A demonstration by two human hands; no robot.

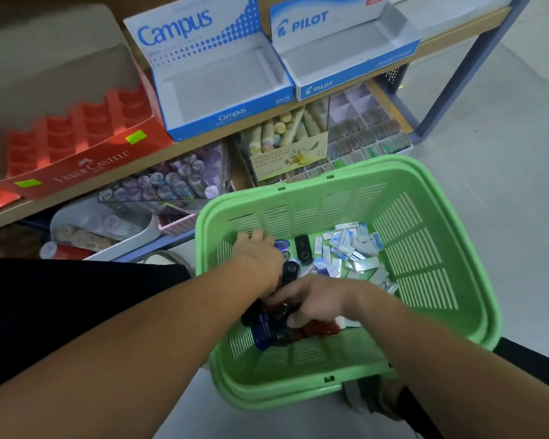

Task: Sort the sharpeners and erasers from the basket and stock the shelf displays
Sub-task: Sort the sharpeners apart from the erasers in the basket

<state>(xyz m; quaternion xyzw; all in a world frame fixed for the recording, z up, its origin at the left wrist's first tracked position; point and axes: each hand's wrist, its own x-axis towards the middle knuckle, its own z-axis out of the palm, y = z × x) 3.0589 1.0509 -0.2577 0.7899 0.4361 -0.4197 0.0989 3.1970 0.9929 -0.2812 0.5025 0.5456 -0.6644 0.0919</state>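
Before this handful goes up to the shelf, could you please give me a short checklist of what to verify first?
1. Campus box empty for stock: ok.
2. Pilot box empty for stock: ok.
3. Grip of right hand on sharpeners: ok, fingers curl round dark ones.
4. Grip of left hand: cannot tell, its fingers are hidden.
5. No erasers mixed into the handful: cannot tell.
6. Sorting finished: not ok, both kinds lie in the green basket.
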